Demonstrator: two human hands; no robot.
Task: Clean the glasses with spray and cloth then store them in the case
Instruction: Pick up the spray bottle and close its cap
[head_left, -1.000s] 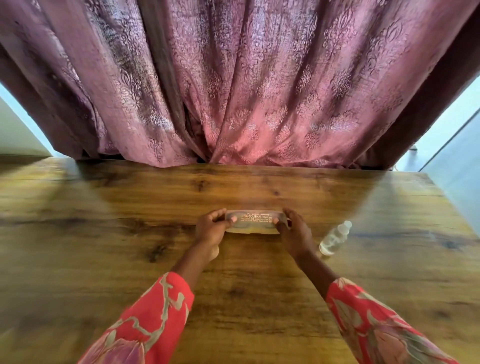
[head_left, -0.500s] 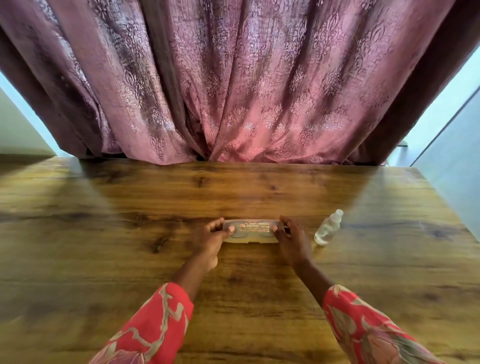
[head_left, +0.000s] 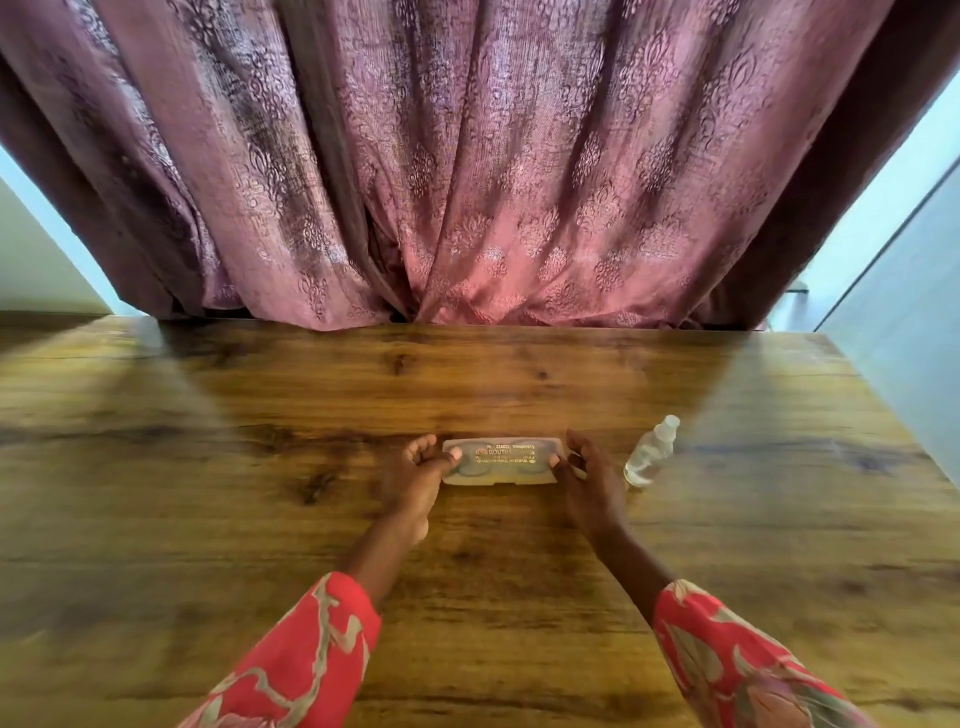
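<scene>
A translucent glasses case (head_left: 503, 462) with printed lettering on its lid lies flat and closed on the wooden table (head_left: 260, 493). The dim outline of glasses shows through the lid. My left hand (head_left: 418, 470) grips the case's left end with thumb on top. My right hand (head_left: 584, 475) holds the right end the same way. A small clear spray bottle (head_left: 650, 451) lies tilted on the table just right of my right hand, apart from it. No cloth is in view.
A heavy pink patterned curtain (head_left: 467, 182) hangs along the table's far edge. Pale walls show at both upper sides. The table's right edge (head_left: 893, 415) runs diagonally past the bottle.
The case and both hands have stayed together on the table. The view has shifted slightly, so the hands and bottle sit a little higher and more left in frame than before.
</scene>
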